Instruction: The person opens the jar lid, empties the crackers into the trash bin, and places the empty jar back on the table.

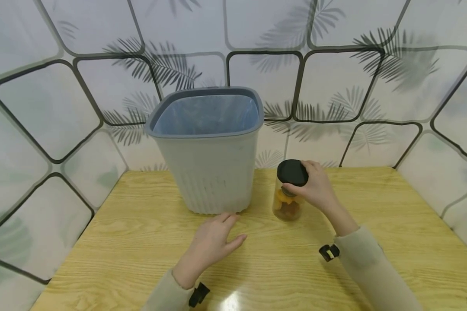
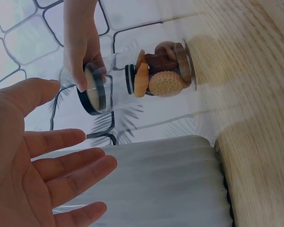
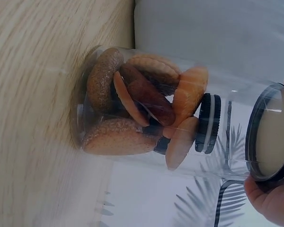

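A clear jar (image 1: 289, 212) with a black lid (image 1: 292, 172) stands upright on the table, right of the bin. My right hand (image 1: 320, 188) grips the lid from the right, thumb in front and fingers behind. Through the jar's wall in the right wrist view show several biscuits (image 3: 117, 137), among them a dark sandwich cookie (image 3: 208, 124) near the top of the pile. My left hand (image 1: 215, 242) holds nothing; its fingers are spread in the left wrist view, close in front of the bin's foot. The waste bin (image 1: 214, 168) is pale grey with a blue-grey rim.
The bin stands toward the back of the wooden table (image 1: 113, 242), its top open and its inside bluish. Close behind the table rises a wall covering (image 1: 264, 82) with leaf and dark line patterns, which also runs along both sides. Dark wrist mounts (image 1: 329, 252) sit on both sleeves.
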`<state>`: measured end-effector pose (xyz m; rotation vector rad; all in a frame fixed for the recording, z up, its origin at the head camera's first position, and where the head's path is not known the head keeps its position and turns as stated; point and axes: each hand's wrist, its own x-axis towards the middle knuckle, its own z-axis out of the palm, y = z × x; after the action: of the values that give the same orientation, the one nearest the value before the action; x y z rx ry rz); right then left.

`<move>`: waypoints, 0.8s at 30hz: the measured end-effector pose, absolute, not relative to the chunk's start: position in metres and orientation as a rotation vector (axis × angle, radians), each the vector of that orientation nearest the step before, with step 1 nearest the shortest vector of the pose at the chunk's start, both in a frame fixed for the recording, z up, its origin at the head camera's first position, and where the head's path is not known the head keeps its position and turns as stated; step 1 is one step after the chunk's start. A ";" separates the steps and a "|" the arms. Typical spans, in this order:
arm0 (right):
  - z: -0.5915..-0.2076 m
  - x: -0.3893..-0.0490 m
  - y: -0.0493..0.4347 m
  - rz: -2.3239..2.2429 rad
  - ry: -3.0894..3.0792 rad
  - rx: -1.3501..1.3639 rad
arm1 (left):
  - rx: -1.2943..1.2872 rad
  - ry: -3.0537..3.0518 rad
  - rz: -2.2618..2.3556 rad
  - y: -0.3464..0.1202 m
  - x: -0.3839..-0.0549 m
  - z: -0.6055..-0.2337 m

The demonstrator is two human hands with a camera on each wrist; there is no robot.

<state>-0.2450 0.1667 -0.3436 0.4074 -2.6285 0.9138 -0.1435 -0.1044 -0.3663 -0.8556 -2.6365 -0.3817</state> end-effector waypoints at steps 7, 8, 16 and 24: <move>-0.344 -0.236 0.161 0.915 -2.608 0.439 | -0.860 -2.619 -0.362 -0.105 -0.144 -0.368; -0.344 -0.235 0.161 0.915 -2.608 0.445 | -0.861 -2.617 -0.362 -0.105 -0.144 -0.368; -0.344 -0.224 0.156 0.919 -2.566 0.511 | -0.865 -2.618 -0.361 -0.105 -0.144 -0.368; -0.347 -0.215 0.154 0.922 -2.554 0.542 | -0.870 -2.618 -0.363 -0.104 -0.144 -0.370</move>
<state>-0.2154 0.1536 -0.3465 0.5420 -2.5543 0.9224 -0.1445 -0.1043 -0.3695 -0.8695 -2.6182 -0.3629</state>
